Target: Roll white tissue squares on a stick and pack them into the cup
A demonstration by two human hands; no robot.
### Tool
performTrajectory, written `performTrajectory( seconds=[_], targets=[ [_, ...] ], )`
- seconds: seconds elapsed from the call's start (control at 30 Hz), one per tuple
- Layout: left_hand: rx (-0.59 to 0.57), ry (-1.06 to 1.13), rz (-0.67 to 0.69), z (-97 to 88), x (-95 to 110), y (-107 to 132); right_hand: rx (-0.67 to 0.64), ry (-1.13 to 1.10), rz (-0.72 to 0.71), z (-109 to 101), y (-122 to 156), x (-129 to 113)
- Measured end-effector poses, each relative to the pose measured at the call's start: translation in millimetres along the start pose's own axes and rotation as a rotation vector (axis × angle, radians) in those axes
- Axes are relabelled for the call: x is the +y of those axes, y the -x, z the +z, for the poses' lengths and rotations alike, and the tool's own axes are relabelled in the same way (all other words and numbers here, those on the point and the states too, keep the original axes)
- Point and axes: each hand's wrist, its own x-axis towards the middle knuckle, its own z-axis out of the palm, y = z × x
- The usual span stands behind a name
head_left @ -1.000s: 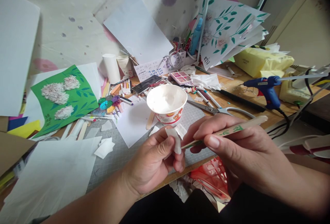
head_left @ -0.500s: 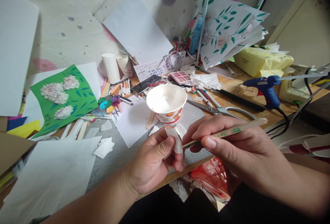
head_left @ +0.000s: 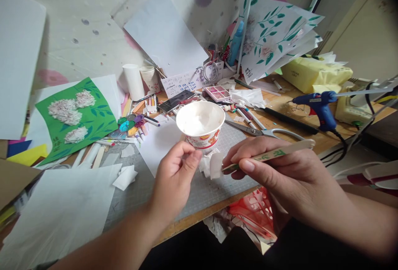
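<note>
My right hand (head_left: 282,170) pinches a flat wooden craft stick (head_left: 280,152) with green writing. At the stick's tip hangs a small curved piece of white paper (head_left: 216,165); whether it is stuck to the stick or also held by fingertips I cannot tell. My left hand (head_left: 175,174) is apart from that piece, its fingers curled in with the thumb close to the index finger; what is between them, if anything, is hidden. Just beyond it stands a white paper bowl (head_left: 202,135) with red print and whitish stuff inside. Crumpled white paper scraps (head_left: 204,165) lie below the bowl.
A grey cutting mat (head_left: 192,203) covers the table's front. Scissors (head_left: 264,131), a blue glue gun (head_left: 323,108) with cord and a black rod (head_left: 289,120) lie at right. On the left are paint pots (head_left: 126,126), a green flower picture (head_left: 77,116) and paper sheets (head_left: 68,208).
My left hand has let go of the white paper piece and moved left and up toward the bowl. The piece stays at the stick's tip by my right hand, which has shifted slightly left.
</note>
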Motion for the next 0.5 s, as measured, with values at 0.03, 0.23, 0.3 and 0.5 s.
performTrajectory(
  seconds=[0.03, 0.23, 0.3, 0.5],
  targets=[
    [0.011, -0.075, 0.090, -1.8, 3.1, 1.1, 0.007, -0.003, 0.012, -0.3, -0.6, 0.3],
    [-0.143, -0.274, 0.228, -4.5, 20.6, 8.3, 0.032, 0.045, 0.005, -0.6, -3.1, -2.5],
    [-0.146, -0.267, 0.179, -3.0, 20.7, 8.8, 0.026, 0.069, -0.005, -0.4, -3.1, -2.6],
    [-0.127, -0.355, 0.101, 0.7, 19.5, 9.3, 0.011, 0.131, -0.046, 1.1, -3.3, 1.4]
  ],
)
